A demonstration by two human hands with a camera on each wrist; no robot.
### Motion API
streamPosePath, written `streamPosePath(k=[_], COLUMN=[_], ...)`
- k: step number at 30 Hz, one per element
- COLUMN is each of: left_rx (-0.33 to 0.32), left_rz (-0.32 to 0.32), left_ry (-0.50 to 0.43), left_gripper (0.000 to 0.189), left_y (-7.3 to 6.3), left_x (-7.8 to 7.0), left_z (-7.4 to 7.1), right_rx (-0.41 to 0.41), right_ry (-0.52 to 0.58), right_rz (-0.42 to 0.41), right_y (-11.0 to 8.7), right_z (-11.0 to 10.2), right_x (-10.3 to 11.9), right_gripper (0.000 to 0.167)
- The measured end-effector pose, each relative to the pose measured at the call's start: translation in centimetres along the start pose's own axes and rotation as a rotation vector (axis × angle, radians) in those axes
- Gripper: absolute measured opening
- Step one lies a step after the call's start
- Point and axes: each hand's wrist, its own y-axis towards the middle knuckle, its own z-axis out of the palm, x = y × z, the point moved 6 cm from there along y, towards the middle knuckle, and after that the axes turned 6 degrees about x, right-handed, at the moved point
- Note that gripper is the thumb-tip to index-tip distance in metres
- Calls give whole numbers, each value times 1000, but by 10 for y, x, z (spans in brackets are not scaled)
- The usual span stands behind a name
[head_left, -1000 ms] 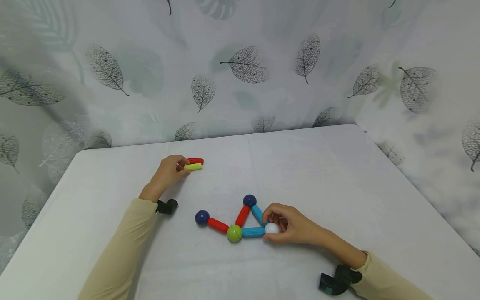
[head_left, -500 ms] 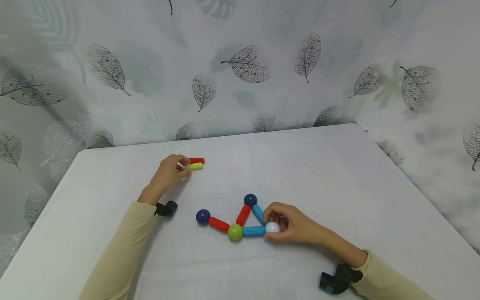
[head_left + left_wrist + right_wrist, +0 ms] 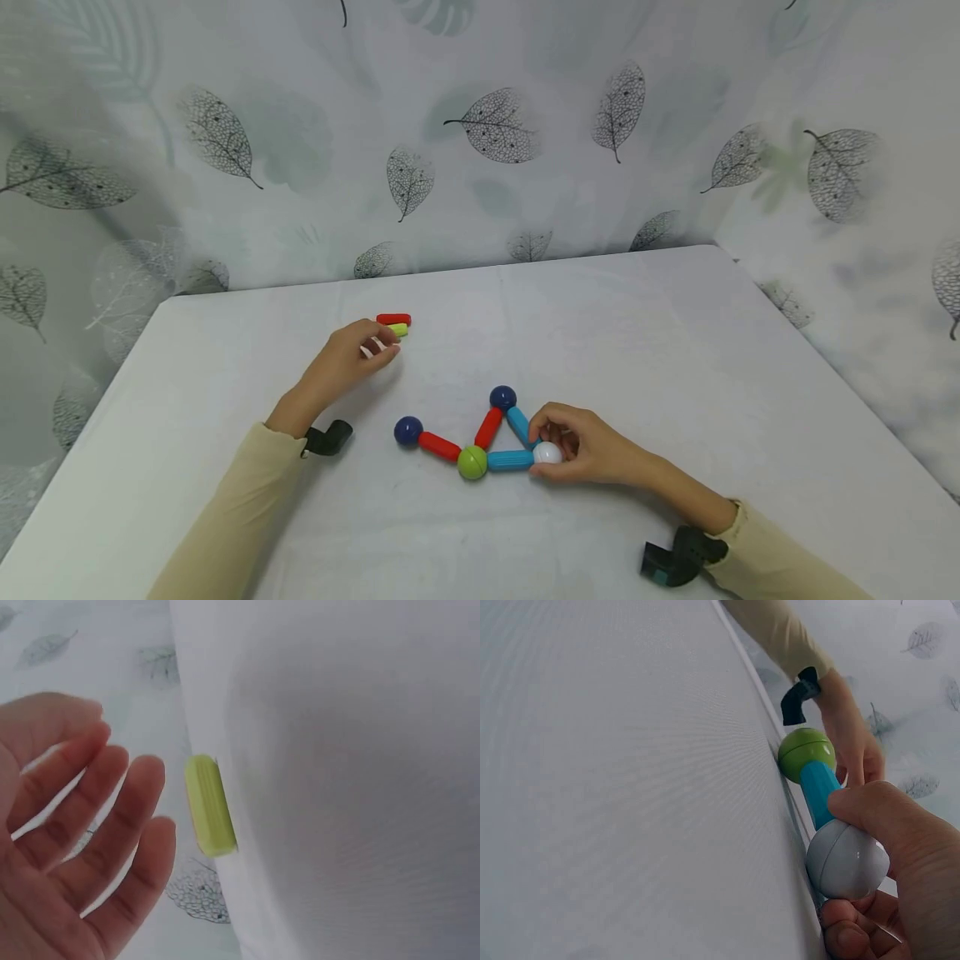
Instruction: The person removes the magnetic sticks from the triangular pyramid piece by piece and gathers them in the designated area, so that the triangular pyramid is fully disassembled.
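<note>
My right hand [image 3: 592,450] pinches a white ball [image 3: 548,453] between thumb and fingers. Two blue rods [image 3: 510,461] run from that ball, one to a green ball [image 3: 472,463], the other to a dark blue ball [image 3: 502,397]. A red rod [image 3: 488,427] links those two, closing a triangle. From the green ball another red rod [image 3: 439,447] reaches a second dark blue ball [image 3: 408,431]. My left hand [image 3: 348,358] hovers with relaxed fingers beside a yellow-green rod [image 3: 210,806], apart from it in the left wrist view. Its fingers partly cover this rod in the head view.
A loose red rod [image 3: 393,319] lies just behind the yellow-green one on the white table [image 3: 637,333]. Leaf-patterned cloth [image 3: 525,200] hangs behind the table's far edge. A dark camera mount [image 3: 682,557] is strapped to each wrist.
My left hand has let go of the yellow-green rod and shifted slightly right and nearer. That rod stays beside the loose red one. The right hand keeps its hold on the white ball.
</note>
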Motion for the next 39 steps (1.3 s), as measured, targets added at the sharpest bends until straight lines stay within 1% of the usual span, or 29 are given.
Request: streamPosePath(k=[3, 6, 12, 16, 18, 20, 25, 28, 32, 36, 39], left_rx=[39, 100, 229, 322, 365, 395, 458, 475, 474, 483, 472], left_rz=[75, 131, 223, 272, 287, 313, 361, 362, 337, 308, 299], left_ry=[4, -13, -98, -147, -155, -158, -189, -217, -233, -202, -151], left_gripper=[18, 18, 25, 33, 37, 39, 32, 25, 21, 20, 21], left_y=[-6, -13, -28, -35, -39, -41, -46, -47, -48, -48, -48], left_x=[-11, -19, -32, -36, -37, -37, -33, -32, -32, -34, -35], left_z=[5, 10, 20, 28, 32, 36, 47, 49, 50, 52, 54], right_rx=[1, 3, 4, 1, 2, 2, 3, 3, 3, 4, 5], right_ry=[-2, 3, 12, 18, 21, 19, 21, 24, 26, 27, 29], right_rz=[1, 10, 19, 15, 16, 17, 8, 3, 11, 22, 30], right_y=[0, 0, 0, 1, 1, 1, 1, 1, 2, 2, 2], right_z=[0, 0, 0, 0, 0, 0, 1, 1, 0, 0, 0], right_x=[0, 0, 1, 2, 2, 2, 2, 3, 3, 3, 3], right_gripper=[33, 33, 32, 33, 33, 33, 33, 34, 33, 33, 32])
